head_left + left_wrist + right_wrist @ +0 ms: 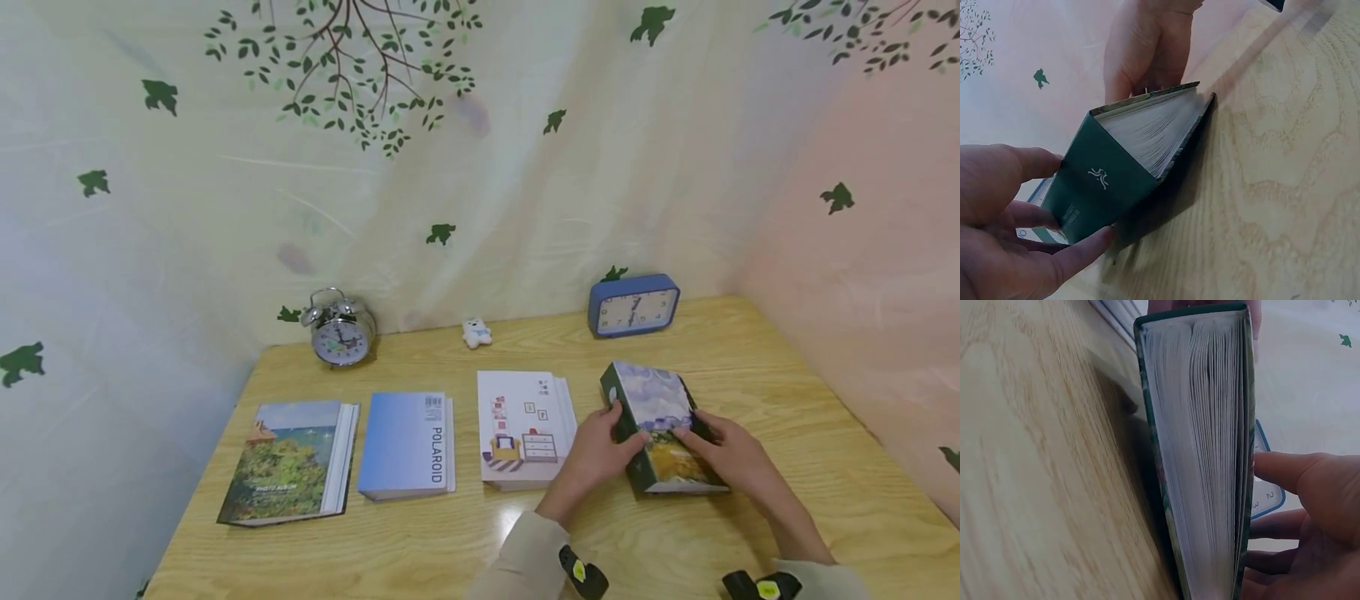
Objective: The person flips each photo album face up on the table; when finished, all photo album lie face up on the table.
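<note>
A thick photo album [651, 400] with a painted landscape cover and a dark green spine is between my two hands at the right of the table. My left hand [597, 448] grips its spine side, thumb on the cover and fingers along the green spine [1100, 178]. On the opposite side my right hand [731, 454] holds the edge, its thumb on the cover. White page edges [1204, 425] show in the right wrist view, with a dark shadow beneath the album. Whether it fully rests on the wood, I cannot tell.
Leftward lie a white album [517, 408] with a room drawing, a blue POLAROID album [401, 442] and a landscape album [288, 450]. Along the back stand a silver alarm clock [342, 337], a small white bear figure [476, 333] and a blue clock [637, 306], before a cloth backdrop.
</note>
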Action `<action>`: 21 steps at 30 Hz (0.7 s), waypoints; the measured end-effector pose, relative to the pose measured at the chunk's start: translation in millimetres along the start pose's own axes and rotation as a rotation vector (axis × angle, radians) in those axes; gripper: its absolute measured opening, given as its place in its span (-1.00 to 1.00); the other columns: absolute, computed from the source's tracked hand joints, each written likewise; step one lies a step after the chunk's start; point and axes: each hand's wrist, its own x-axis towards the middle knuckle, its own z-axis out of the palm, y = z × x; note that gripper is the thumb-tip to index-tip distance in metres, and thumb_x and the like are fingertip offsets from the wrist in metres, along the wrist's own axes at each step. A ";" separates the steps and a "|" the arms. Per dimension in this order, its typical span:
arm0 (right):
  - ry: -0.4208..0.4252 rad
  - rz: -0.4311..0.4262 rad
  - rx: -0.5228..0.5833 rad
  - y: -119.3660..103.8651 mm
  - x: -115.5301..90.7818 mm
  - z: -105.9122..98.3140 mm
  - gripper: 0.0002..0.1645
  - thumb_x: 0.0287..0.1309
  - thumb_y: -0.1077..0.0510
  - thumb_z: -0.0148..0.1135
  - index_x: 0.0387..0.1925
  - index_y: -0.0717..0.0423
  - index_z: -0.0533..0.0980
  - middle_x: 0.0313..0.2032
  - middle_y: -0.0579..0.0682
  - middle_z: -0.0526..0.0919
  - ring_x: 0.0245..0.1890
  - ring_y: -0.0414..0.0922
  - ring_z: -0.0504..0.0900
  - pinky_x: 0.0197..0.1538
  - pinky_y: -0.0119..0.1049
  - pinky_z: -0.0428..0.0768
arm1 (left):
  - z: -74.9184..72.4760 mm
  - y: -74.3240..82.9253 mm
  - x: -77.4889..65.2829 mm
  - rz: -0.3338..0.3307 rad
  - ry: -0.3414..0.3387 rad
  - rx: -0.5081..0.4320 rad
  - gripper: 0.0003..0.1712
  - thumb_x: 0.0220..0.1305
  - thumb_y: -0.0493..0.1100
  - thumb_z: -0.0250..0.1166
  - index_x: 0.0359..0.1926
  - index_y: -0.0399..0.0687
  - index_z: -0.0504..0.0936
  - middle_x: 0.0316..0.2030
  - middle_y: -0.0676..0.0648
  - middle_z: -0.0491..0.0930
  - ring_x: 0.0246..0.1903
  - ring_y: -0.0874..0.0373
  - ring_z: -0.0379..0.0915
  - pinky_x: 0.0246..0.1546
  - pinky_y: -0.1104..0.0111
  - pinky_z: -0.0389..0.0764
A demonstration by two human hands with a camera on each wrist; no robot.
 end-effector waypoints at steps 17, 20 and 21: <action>0.125 -0.085 -0.148 2.7 2.7 9.7 0.00 0.30 -0.29 0.01 0.33 0.52 0.14 0.21 0.65 0.16 0.16 0.57 0.17 0.09 0.42 0.27 | 9.8 -5.1 -0.6 -0.047 0.014 -0.072 -0.30 0.30 0.02 0.23 0.38 -0.12 0.30 0.05 -0.09 0.61 0.02 0.22 0.53 -0.03 0.42 0.56; 0.128 -0.084 -0.160 1.3 4.0 11.5 0.00 0.30 -0.30 0.00 0.33 0.51 0.13 0.21 0.65 0.16 0.16 0.57 0.17 0.09 0.43 0.26 | 7.9 -6.9 0.3 -0.059 0.013 -0.070 -0.31 0.29 0.03 0.24 0.37 -0.10 0.32 0.04 -0.08 0.61 0.03 0.22 0.51 -0.02 0.40 0.56; 0.127 -0.081 -0.164 0.8 4.3 11.8 0.01 0.30 -0.31 -0.01 0.34 0.51 0.13 0.21 0.65 0.16 0.16 0.57 0.17 0.09 0.43 0.26 | 7.4 -7.5 0.5 -0.058 0.014 -0.069 -0.32 0.29 0.03 0.24 0.37 -0.10 0.33 0.04 -0.08 0.61 0.03 0.22 0.51 -0.02 0.40 0.55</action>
